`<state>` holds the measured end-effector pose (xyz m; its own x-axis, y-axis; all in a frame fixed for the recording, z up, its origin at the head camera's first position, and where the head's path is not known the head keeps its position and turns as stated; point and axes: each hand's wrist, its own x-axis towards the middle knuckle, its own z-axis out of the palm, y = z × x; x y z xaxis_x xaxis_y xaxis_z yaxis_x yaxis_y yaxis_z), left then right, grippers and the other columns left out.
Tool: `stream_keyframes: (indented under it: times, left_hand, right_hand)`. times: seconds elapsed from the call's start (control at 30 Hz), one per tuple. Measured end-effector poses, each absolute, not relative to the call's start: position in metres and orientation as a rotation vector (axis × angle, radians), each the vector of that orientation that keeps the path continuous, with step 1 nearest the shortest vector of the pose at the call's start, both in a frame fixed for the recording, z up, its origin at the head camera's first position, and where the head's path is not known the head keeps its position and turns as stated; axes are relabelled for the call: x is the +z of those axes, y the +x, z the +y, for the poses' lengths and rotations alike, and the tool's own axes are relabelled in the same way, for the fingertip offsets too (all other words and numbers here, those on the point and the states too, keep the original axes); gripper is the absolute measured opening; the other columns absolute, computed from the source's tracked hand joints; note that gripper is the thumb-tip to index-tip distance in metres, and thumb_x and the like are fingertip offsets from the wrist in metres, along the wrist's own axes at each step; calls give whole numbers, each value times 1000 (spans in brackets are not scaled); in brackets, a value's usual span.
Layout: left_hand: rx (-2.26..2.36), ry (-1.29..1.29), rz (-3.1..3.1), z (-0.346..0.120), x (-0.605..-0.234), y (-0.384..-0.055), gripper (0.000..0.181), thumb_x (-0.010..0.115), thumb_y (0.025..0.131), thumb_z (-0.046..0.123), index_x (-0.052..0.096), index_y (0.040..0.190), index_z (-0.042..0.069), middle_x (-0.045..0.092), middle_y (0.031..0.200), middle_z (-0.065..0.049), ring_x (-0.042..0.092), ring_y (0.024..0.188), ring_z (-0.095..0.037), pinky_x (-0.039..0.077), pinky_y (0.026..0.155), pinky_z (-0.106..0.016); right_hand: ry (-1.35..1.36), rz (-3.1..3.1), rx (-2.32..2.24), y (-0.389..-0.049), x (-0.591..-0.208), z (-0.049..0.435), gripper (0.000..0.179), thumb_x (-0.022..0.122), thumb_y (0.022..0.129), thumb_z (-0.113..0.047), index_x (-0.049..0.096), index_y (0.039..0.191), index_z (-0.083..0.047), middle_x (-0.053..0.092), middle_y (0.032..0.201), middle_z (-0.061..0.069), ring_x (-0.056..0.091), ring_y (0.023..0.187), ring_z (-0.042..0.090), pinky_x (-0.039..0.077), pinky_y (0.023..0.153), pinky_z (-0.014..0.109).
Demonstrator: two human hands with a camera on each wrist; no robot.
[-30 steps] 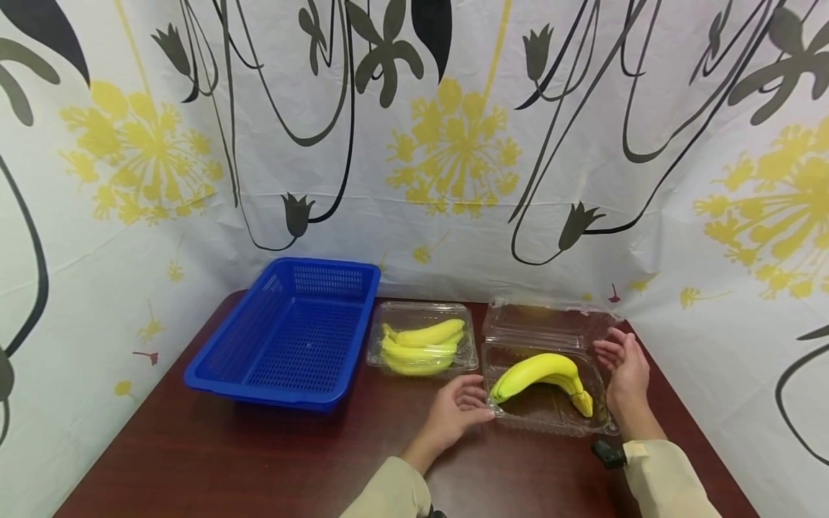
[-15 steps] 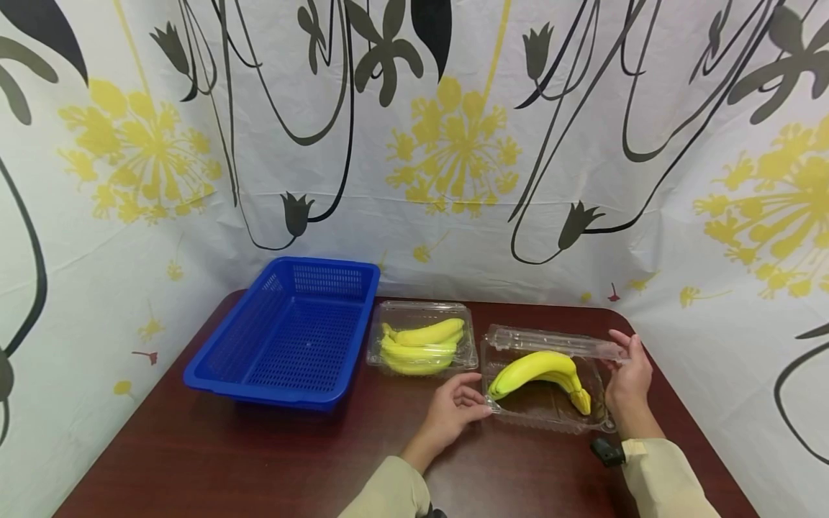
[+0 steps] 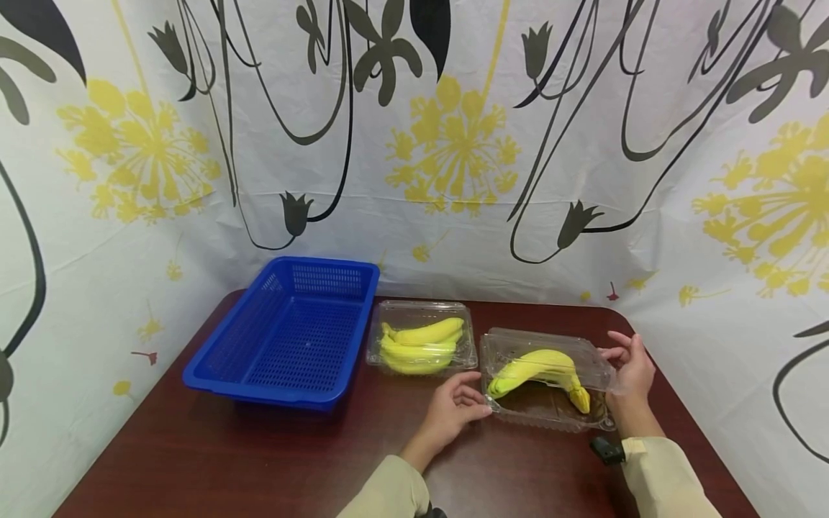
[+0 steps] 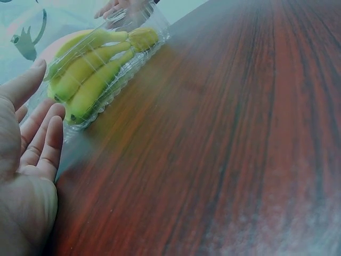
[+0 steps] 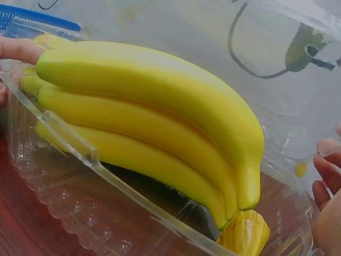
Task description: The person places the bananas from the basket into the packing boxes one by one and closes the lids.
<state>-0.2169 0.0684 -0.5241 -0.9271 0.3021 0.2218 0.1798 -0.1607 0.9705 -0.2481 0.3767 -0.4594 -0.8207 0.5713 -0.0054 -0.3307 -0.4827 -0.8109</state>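
Note:
A clear plastic clamshell box (image 3: 534, 420) holds a bunch of bananas (image 3: 534, 370), its lid (image 3: 553, 341) tilted part-way down over them. My left hand (image 3: 450, 410) is at the box's left side, fingers loosely extended and thumb tip right at the front left corner. My right hand (image 3: 631, 378) is at the lid's right edge, fingers relaxed against it and partly behind the clear plastic. In the right wrist view the bananas (image 5: 154, 101) lie stem toward the front right corner, and a few right-hand fingers (image 5: 329, 173) show at the edge.
Left of this box stands a second clear clamshell (image 3: 421, 311), closed over more bananas (image 3: 421, 349). A blue perforated basket (image 3: 278, 392) sits at the back left of the brown table (image 3: 259, 460). A patterned cloth (image 3: 453, 252) hangs close behind and along the sides.
The lid has swung up from lying back behind the box and forward over the bananas, along with the right hand's fingers. The left hand has stayed at the box's left side.

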Motion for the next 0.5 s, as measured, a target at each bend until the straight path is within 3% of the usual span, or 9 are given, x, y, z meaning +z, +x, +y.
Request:
stream_keyframes:
  times: [0.27,0.5]
  left_hand:
    - [2270,639,1912,61,-505,-206,62,74,78,-7,49,134,-7,61,93,-35,61,76,-20,50,66,-21]
    - [2269,686,1916,64,-518,-212,70,76,79,-3,45,141,0,63,95,-30,62,76,-16,53,69,-24]
  right_hand:
    - [-258,-1342,2277,-234,-457,376,46,49,102,-34,72,100,6,58,52,12,66,61,21,51,61,26]
    - [-224,-1542,2252,-225,-462,385,38,52,102,-30,70,105,2,62,59,9,68,68,17,51,63,24]
